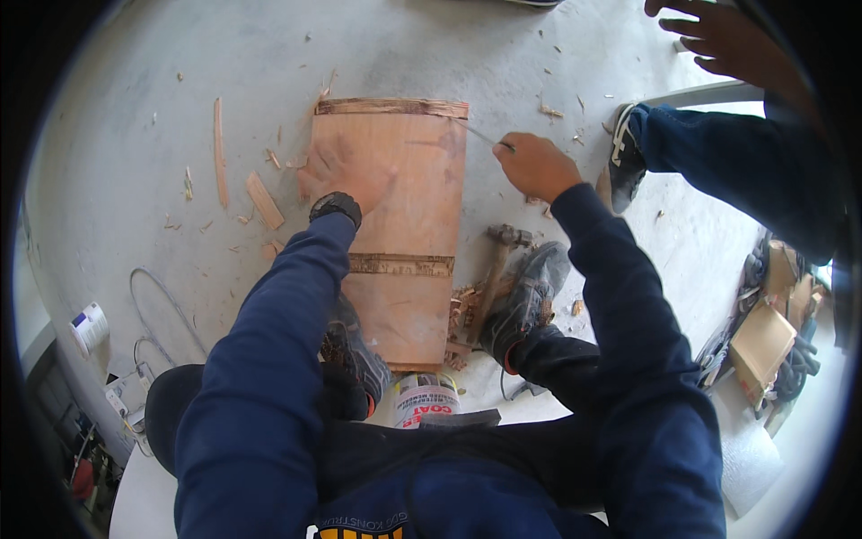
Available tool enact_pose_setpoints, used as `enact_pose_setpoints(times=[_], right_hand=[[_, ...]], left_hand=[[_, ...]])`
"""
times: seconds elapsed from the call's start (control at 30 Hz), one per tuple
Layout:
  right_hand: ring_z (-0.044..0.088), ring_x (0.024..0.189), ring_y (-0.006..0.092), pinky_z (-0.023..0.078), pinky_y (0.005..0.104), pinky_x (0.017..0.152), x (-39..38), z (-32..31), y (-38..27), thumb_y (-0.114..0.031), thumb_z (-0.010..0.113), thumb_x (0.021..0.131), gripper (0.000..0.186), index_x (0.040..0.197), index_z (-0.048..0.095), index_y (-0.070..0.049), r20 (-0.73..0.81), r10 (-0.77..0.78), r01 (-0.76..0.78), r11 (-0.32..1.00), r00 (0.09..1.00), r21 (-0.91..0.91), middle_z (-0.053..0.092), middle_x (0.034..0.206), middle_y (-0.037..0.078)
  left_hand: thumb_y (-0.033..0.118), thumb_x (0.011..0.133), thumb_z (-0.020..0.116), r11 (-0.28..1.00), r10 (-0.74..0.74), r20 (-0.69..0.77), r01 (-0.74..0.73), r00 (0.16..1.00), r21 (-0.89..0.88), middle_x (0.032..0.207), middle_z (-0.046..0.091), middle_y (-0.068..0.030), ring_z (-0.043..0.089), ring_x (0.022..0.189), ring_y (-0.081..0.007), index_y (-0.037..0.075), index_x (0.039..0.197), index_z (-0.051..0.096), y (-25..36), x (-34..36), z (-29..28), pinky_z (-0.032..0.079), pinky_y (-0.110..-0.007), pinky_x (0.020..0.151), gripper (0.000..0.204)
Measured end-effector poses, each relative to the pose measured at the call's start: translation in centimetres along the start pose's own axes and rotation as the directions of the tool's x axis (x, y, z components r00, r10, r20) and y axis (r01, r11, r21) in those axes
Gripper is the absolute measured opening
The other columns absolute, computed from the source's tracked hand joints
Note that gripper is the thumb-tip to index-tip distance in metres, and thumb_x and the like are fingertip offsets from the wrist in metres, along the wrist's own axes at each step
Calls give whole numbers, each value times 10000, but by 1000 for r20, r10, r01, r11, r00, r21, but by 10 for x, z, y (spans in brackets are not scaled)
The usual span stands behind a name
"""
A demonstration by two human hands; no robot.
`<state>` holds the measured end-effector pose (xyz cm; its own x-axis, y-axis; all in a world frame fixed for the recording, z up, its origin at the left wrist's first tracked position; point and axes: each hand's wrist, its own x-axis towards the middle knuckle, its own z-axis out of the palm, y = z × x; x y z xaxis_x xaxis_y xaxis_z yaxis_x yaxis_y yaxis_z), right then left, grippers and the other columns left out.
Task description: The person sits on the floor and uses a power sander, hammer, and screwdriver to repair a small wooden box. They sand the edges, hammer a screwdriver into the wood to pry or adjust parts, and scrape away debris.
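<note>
A reddish-brown wooden board [413, 193] lies lengthwise before me, with a rough, dark recessed strip [391, 107] along its far end. Another dark recessed band [400, 263] crosses it lower down. My left hand [346, 169], blurred, lies on the board's left side with its fingers spread and nothing in them. Closed around a thin chisel-like tool [478, 133], my right hand [537, 168] is just off the board's right edge. The tool's metal blade slants toward the far right corner; whether its tip touches the wood I cannot tell.
A hammer [503, 269] leans by my right shoe. Wood strips [264, 200] and chips litter the floor. A white bucket [426, 398] is at the board's near end. Another person's hand [741, 45] and shoe [627, 157] are at right, above a pile of scraps [772, 328].
</note>
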<state>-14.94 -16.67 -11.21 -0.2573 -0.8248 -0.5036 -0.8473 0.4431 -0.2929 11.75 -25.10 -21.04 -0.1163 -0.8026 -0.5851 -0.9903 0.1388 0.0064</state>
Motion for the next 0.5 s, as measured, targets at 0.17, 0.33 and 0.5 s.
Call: enact_pose_setpoints(times=[0.17, 0.33, 0.5], right_hand=[[618, 504, 238, 514, 392, 489, 50, -45, -25, -372, 488, 1037, 506, 834, 643, 65, 431, 60, -44, 998, 900, -47, 674, 712, 169], [475, 503, 98, 344, 255, 397, 108, -73, -75, -242, 510, 986, 228, 854, 594, -76, 591, 289, -156, 951, 753, -267, 580, 683, 36], [589, 547, 171, 460, 295, 457, 88, -53, -86, -191, 487, 964, 256, 842, 643, -30, 484, 287, -261, 958, 827, -123, 643, 713, 81]], left_hand=[[860, 748, 610, 997, 30, 131, -20, 991, -76, 1679, -182, -301, -199, 1553, -468, 100, 1646, -138, 2, -6, 1, -65, -640, 1222, 1394], [887, 741, 592, 999, 26, 193, -20, 981, -32, 1670, -234, -289, -242, 1541, -467, 104, 1639, -170, 3, -1, -1, -99, -632, 1218, 1414], [884, 746, 594, 1000, 23, 214, -20, 977, -16, 1667, -241, -289, -244, 1539, -469, 103, 1633, -186, 1, -5, 4, -84, -643, 1220, 1416]])
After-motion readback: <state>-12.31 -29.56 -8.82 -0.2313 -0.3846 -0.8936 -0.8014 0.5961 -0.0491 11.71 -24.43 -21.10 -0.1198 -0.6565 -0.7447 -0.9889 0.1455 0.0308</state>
